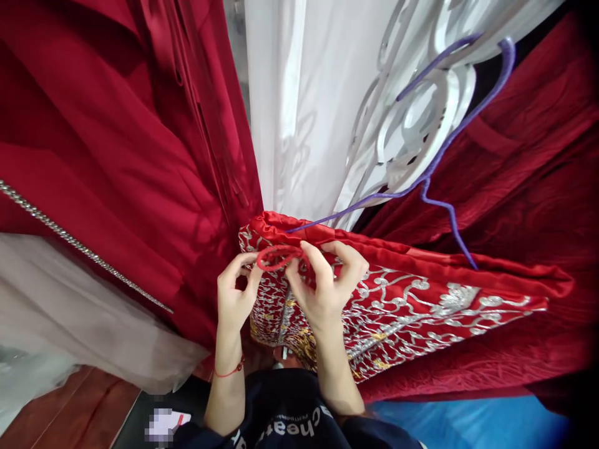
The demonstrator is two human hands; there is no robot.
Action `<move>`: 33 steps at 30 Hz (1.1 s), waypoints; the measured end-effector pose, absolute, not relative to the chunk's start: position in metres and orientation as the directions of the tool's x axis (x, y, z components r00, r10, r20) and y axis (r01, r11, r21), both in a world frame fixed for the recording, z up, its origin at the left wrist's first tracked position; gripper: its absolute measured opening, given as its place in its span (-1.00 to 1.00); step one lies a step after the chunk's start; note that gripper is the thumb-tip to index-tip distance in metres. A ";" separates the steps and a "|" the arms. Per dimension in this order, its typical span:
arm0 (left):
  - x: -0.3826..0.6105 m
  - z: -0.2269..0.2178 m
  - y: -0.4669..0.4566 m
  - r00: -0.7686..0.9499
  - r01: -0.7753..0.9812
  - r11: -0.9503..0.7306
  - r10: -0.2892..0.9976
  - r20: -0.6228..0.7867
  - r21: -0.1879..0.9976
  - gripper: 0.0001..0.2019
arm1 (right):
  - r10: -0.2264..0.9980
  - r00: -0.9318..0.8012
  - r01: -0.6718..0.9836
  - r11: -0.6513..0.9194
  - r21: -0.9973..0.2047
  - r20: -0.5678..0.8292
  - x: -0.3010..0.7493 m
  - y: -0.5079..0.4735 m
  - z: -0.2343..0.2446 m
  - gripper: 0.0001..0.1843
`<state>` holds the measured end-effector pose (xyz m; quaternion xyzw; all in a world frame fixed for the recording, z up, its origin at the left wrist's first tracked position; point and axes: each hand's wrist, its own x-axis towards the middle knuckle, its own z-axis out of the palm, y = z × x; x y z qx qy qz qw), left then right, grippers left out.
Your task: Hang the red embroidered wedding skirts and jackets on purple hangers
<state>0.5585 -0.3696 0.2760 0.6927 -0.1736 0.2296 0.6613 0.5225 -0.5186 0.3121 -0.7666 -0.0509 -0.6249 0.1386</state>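
Note:
A looped red cord (279,249) stretches between my two hands. My left hand (236,288) pinches it at its left side, thumb and forefinger together. My right hand (324,280) grips the other side of the loop between thumb and fingers. Just behind and below them hangs a red garment (402,299) with silver and gold embroidery and a shiny red satin top edge. A purple wire hanger (433,165) rises out of the garment's opening, its hook at the upper right.
A dark red dress (116,125) with a rhinestone strip hangs at the left. White fabric (276,93) and a white scrolled frame (421,125) stand behind. Deep red drapery (538,174) fills the right. A dark surface with a pale card (168,424) lies lower left.

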 end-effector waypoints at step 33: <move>0.585 0.310 -0.383 0.935 -0.339 0.506 0.087 0.344 0.793 -0.69 | -0.366 0.355 0.177 -0.877 -0.447 0.860 0.483 -0.553 0.332 -0.93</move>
